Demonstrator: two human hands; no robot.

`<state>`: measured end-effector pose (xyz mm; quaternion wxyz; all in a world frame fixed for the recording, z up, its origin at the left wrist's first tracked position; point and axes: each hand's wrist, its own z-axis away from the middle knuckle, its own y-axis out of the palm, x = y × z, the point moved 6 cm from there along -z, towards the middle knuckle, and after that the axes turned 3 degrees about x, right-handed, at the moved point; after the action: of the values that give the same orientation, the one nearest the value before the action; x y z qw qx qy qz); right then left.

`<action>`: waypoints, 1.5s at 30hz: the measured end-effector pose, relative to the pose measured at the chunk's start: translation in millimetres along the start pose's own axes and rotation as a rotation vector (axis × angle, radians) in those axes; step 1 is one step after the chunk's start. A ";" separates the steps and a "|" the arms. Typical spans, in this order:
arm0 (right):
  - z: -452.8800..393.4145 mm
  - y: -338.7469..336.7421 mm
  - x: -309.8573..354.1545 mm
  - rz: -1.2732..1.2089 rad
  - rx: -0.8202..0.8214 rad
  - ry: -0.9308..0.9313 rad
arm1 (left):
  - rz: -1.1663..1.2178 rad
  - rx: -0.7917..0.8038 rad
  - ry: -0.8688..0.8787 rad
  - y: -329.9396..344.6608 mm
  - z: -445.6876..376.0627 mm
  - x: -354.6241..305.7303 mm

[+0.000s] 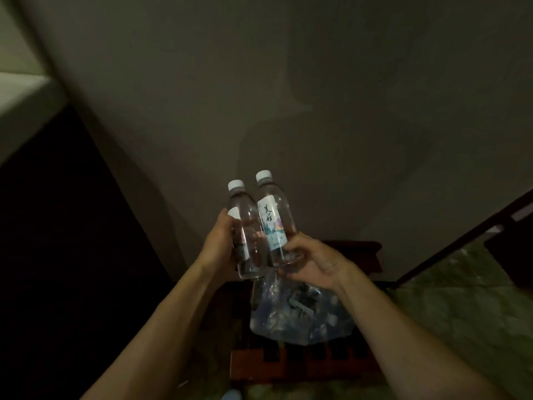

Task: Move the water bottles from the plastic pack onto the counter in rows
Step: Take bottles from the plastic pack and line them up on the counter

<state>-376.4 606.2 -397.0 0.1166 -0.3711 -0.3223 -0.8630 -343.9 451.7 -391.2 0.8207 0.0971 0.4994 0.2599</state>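
I hold two clear water bottles with white caps up in front of a grey wall, side by side and touching. My left hand [220,245] grips the left bottle [245,226] around its middle. My right hand [310,262] holds the right bottle [274,223], which has a white label with writing, near its base. Below them lies the crumpled clear plastic pack [300,313] on a dark red wooden bench [305,365]; what is inside the pack is too dim to make out.
The room is dim. A dark surface [63,241] fills the left, with a pale ledge [23,93] at the upper left. Greenish stone floor [461,298] lies on the right, crossed by a dark slanted rail [467,235].
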 end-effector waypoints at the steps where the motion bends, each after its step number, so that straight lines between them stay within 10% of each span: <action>1: -1.5 6.6 2.8 0.005 -0.013 -0.029 | -0.018 -0.008 0.048 -0.7 6.2 -9.8; 21: -1.0 196.4 74.1 0.160 0.059 -0.550 | -0.347 -0.444 0.746 -50.6 158.6 -176.2; 45: -8.6 466.2 38.2 0.372 0.016 -0.988 | -0.411 -0.425 0.988 -242.2 323.9 -296.4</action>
<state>-202.5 245.5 -155.1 0.1047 -0.7837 -0.2742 -0.5474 -90.6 124.1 -108.4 0.5251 -0.3019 0.7690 0.2044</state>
